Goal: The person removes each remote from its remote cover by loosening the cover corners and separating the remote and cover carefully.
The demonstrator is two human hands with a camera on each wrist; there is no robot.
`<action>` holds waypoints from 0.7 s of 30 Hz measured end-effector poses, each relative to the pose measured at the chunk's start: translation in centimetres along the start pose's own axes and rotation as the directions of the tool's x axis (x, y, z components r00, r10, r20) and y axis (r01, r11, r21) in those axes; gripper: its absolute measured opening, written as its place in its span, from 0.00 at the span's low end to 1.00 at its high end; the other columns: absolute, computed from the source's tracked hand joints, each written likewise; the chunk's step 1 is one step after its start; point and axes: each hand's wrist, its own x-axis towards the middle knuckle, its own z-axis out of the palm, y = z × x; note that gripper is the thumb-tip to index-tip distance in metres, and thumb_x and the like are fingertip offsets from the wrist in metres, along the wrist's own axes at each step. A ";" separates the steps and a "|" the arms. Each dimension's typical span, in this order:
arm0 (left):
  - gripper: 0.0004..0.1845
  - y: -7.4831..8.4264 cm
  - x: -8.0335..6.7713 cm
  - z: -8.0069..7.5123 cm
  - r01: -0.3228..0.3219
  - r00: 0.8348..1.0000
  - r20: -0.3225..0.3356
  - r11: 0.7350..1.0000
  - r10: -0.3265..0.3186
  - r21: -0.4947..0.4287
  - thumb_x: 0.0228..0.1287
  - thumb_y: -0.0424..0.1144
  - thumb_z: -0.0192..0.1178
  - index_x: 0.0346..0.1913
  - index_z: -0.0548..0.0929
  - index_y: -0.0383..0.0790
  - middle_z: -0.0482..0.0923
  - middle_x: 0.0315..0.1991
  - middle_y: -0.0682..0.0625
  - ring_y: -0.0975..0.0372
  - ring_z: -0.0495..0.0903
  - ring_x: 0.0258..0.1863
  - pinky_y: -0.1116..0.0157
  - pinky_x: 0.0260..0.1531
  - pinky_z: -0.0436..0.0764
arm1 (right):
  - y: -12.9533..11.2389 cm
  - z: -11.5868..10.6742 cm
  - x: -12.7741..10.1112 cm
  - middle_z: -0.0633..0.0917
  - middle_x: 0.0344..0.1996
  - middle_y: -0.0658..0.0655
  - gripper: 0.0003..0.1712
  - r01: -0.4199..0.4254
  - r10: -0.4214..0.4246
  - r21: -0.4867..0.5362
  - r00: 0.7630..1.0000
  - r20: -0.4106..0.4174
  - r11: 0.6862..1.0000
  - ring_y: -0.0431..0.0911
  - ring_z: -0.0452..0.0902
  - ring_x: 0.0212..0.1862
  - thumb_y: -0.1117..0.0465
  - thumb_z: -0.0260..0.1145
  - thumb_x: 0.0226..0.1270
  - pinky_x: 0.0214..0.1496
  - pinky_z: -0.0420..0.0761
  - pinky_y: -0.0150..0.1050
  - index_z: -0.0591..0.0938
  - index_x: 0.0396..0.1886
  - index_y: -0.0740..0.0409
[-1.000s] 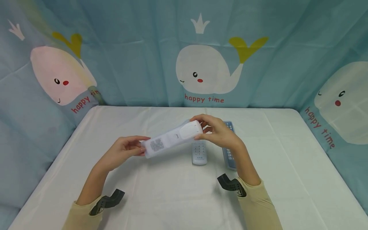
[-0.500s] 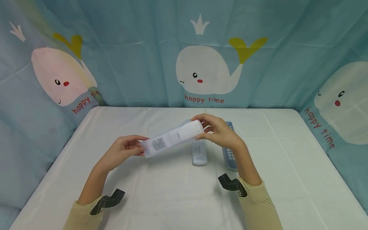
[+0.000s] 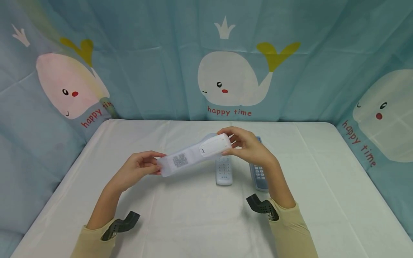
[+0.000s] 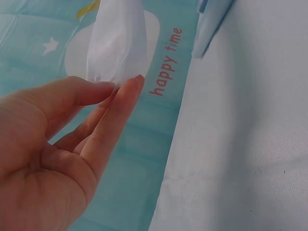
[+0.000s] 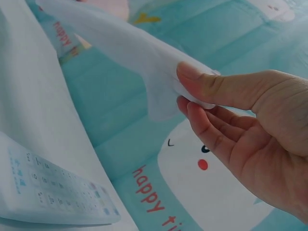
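A white remote control [image 3: 217, 144], its back towards the head camera, is held tilted above the table inside a translucent plastic sleeve [image 3: 167, 167]. A grey QR code shows through the sleeve. My left hand [image 3: 133, 172] pinches the sleeve's lower left end between thumb and fingers; the left wrist view shows this sleeve end [image 4: 118, 43] close up. At the upper right end my right hand [image 3: 250, 148] grips the remote between thumb and fingertips. In the right wrist view a loose sleeve flap [image 5: 159, 98] hangs beside the remote's end.
On the white table [image 3: 180, 222] lie a small pale remote [image 3: 223, 172] and a longer blue-grey remote [image 3: 259, 177], partly hidden behind the right arm. A blue whale-print curtain [image 3: 151, 82] surrounds the table. Black wrist mounts [image 3: 122, 225] sit on both sleeves.
My right hand has shifted slightly right with the remote. The QR code has slid right inside the sleeve, while my left hand keeps its pinch on the sleeve end, almost still.
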 end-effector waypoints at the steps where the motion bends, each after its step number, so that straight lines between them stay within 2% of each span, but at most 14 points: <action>1: 0.21 0.0 0.0 0.0 0.001 1.000 0.000 1.000 -0.001 -0.001 0.73 0.25 0.63 0.65 0.78 0.22 0.82 0.42 0.37 0.64 0.88 0.37 0.70 0.44 0.88 | 0.0 0.0 0.0 0.84 0.55 0.63 0.33 -0.001 0.001 -0.002 1.000 -0.001 1.000 0.52 0.83 0.49 0.74 0.78 0.60 0.51 0.86 0.36 0.78 0.66 0.67; 13: 0.21 0.0 0.0 0.0 0.010 1.000 0.003 1.000 -0.010 0.009 0.73 0.26 0.63 0.65 0.78 0.23 0.82 0.42 0.37 0.63 0.88 0.36 0.71 0.44 0.88 | 0.0 -0.6 -0.3 0.85 0.53 0.61 0.34 -0.055 0.055 0.001 0.998 -0.007 0.998 0.52 0.83 0.50 0.73 0.78 0.61 0.52 0.86 0.35 0.78 0.67 0.64; 21: 0.21 0.1 0.0 -0.2 0.019 1.000 0.020 1.000 -0.019 0.013 0.73 0.26 0.64 0.65 0.78 0.23 0.83 0.42 0.38 0.63 0.88 0.37 0.70 0.45 0.88 | 0.1 -1.0 -0.6 0.85 0.54 0.63 0.35 -0.046 0.047 0.017 0.999 -0.013 0.999 0.53 0.82 0.52 0.74 0.77 0.62 0.53 0.85 0.34 0.77 0.68 0.65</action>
